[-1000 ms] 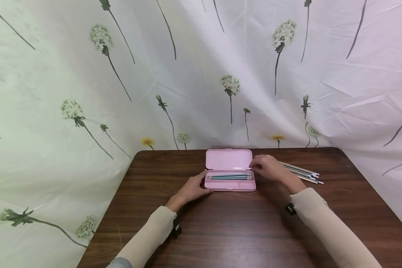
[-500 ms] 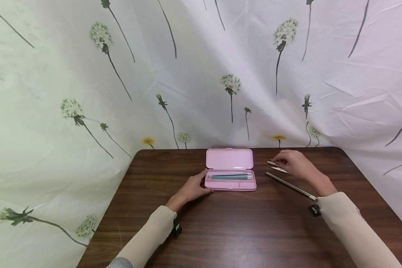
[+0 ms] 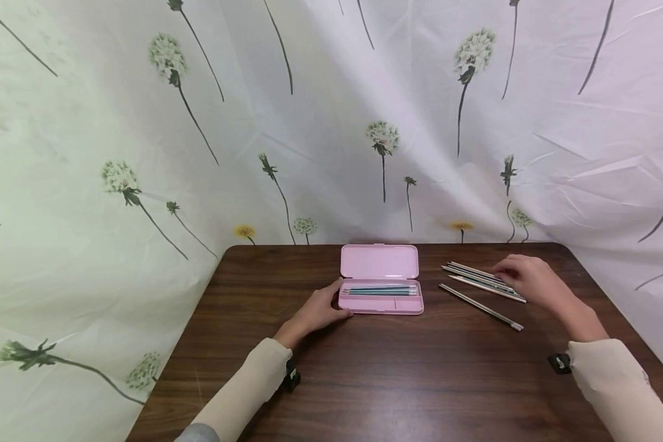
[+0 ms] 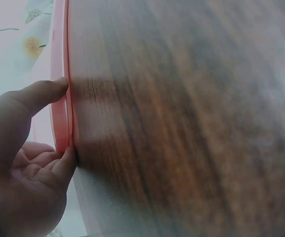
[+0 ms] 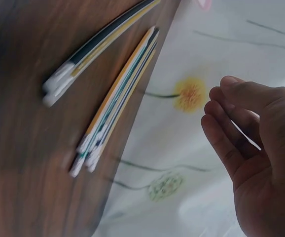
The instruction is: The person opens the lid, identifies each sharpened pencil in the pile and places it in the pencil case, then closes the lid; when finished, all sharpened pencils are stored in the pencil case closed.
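A pink pencil case (image 3: 364, 304) lies on the table with its lid (image 3: 379, 262) raised at the back. Several teal pencils (image 3: 378, 291) fill its rear compartment. My left hand (image 3: 317, 310) grips the case's left end, thumb at the front corner and fingers round the side; the left wrist view shows thumb and fingertips on the pink wall (image 4: 59, 123). To the right, my right hand (image 3: 533, 281) hovers at the eraser ends of a pencil bundle (image 3: 483, 280). In the right wrist view its fingers (image 5: 221, 140) are loosely bent with nothing between them, apart from the pencils (image 5: 118, 101).
A separate pair of pencils (image 3: 482, 307) lies slanted in front of the bundle. The brown wooden table (image 3: 364, 374) ends at a white cloth (image 3: 320, 153) printed with dandelions, which hangs right behind the case.
My right hand has moved from the case's right side across to the pencils' eraser ends, uncovering the bundle. A pair of pencils now lies apart, nearer me. My left hand has stayed put.
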